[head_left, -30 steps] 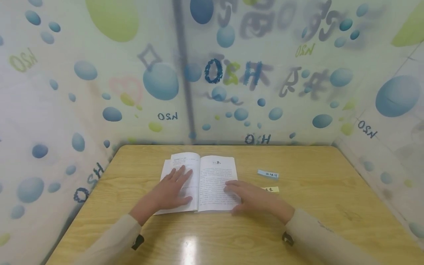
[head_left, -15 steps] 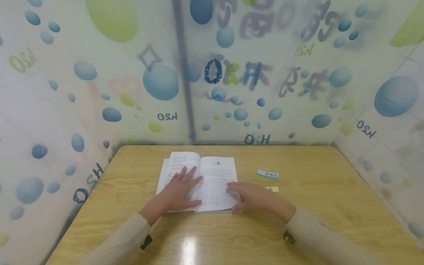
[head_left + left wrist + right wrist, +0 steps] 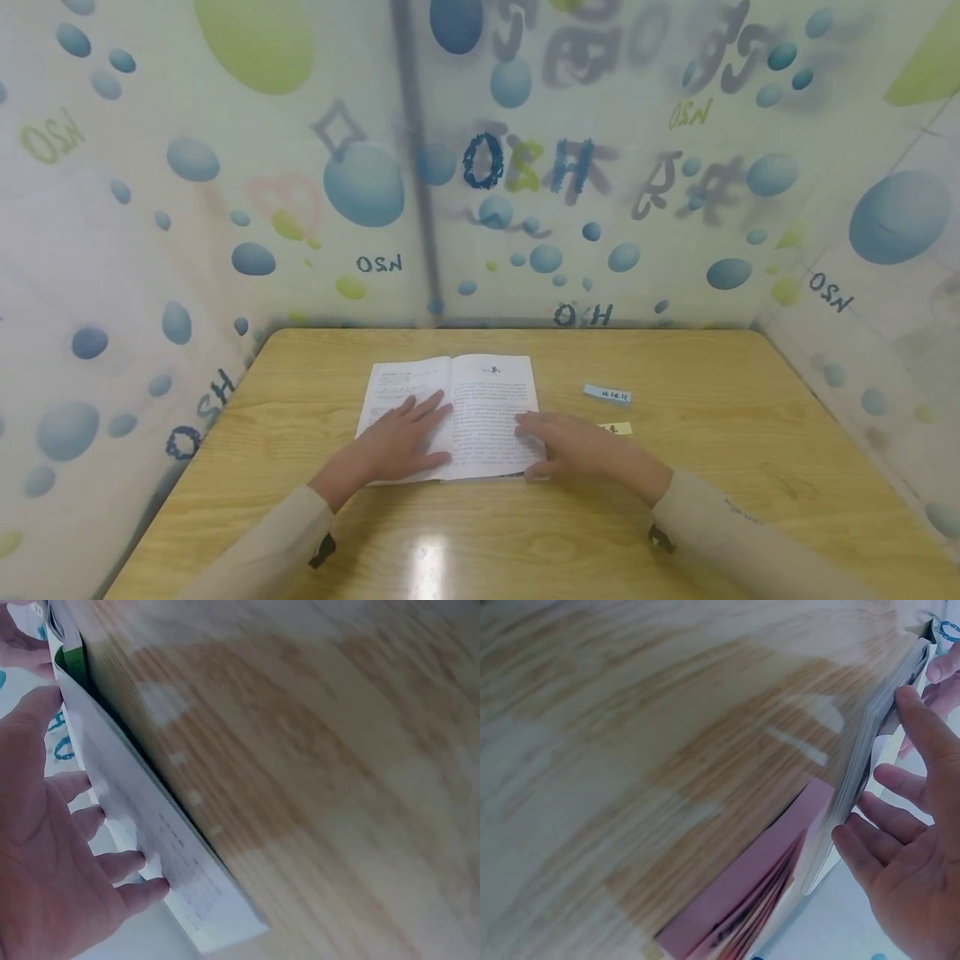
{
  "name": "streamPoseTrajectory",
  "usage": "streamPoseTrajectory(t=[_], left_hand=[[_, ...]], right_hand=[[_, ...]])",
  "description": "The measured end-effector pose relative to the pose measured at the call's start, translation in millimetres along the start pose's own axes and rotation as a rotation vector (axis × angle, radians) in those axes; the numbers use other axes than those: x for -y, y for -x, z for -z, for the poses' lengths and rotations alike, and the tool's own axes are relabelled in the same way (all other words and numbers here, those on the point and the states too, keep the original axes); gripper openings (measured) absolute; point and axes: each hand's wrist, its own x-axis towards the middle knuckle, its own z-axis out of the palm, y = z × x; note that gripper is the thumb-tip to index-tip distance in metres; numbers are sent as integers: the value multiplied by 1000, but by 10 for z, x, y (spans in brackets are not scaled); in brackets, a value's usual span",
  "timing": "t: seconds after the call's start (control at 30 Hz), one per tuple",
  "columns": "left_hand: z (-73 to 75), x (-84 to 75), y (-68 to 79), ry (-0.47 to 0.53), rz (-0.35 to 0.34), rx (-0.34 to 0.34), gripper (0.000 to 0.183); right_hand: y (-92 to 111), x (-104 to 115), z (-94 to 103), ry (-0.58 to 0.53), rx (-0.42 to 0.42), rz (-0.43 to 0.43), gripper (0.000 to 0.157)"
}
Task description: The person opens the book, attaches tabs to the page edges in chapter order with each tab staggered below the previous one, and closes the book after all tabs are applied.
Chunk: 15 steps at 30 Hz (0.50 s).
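Note:
An open book (image 3: 487,417) with printed pages lies flat on the wooden table. On its left page rests my left hand (image 3: 397,442), fingers spread and fairly straight, thumb toward the spine. The left wrist view shows those fingertips (image 3: 154,892) on the page of the thin left side. At the right page's outer edge is my right hand (image 3: 577,446), its fingers over the margin and thumb near the lower corner. In the right wrist view, the thumb (image 3: 915,712) and fingers touch the thicker right block of pages, relaxed rather than gripping.
Right of the book lie a blue slip (image 3: 607,394) and a yellow slip (image 3: 618,428) with handwriting, the yellow one partly hidden by my right hand. A pink slip (image 3: 750,862) with layered edges sits beside the book. Patterned walls (image 3: 637,167) enclose the table (image 3: 712,483).
The raised left leaf has come down flat onto the left side of the book. My left hand moved right toward the spine, then slightly back; my right hand has barely moved.

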Motion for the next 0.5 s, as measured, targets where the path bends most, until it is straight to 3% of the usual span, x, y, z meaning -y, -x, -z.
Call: streamPoseTrajectory(t=[0.3, 0.5], left_hand=[[-11, 39, -1, 42, -15, -10, 76], [-21, -4, -30, 21, 12, -7, 74]], right_hand=[[24, -24, -14, 40, -3, -19, 62], [8, 27, 12, 61, -2, 21, 55]])
